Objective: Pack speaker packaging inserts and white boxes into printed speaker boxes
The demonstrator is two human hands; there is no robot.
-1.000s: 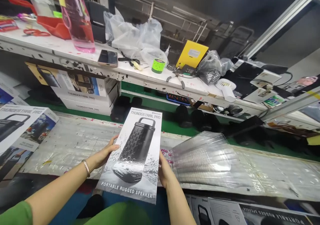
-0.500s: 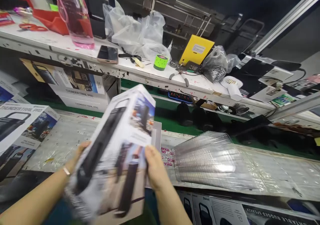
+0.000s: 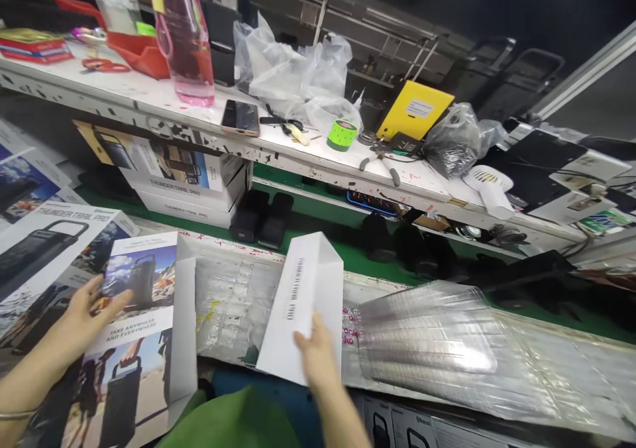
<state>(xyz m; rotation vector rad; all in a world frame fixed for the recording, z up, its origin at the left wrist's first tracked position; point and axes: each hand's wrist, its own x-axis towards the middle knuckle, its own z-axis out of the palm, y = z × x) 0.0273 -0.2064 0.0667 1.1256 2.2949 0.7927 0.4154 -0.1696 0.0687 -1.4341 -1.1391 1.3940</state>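
Note:
At the left, a printed carton (image 3: 144,322) stands tilted, with a speaker pictured on its front and a white side facing right. My left hand (image 3: 82,315) grips its left edge, thumb lying across the printed face. A plain white carton piece (image 3: 293,302) with a barcode is upright on the plastic-covered bench ledge (image 3: 228,295). My right hand (image 3: 318,355) holds its near right side, thumb on the barcode face and fingers at the right panel. Whether this piece is hollow, I cannot tell.
A stack of clear plastic sheets (image 3: 432,342) lies right of the white piece. Another printed box (image 3: 50,236) stands far left. On the shelf above are a phone (image 3: 240,117), green tape (image 3: 342,134), pliers (image 3: 380,160) and a pink bottle (image 3: 186,44). More boxes (image 3: 407,428) sit below.
Both hands were on the printed carton in the middle. It has moved left with my left hand. My right hand has let go of it and taken hold of the white piece behind.

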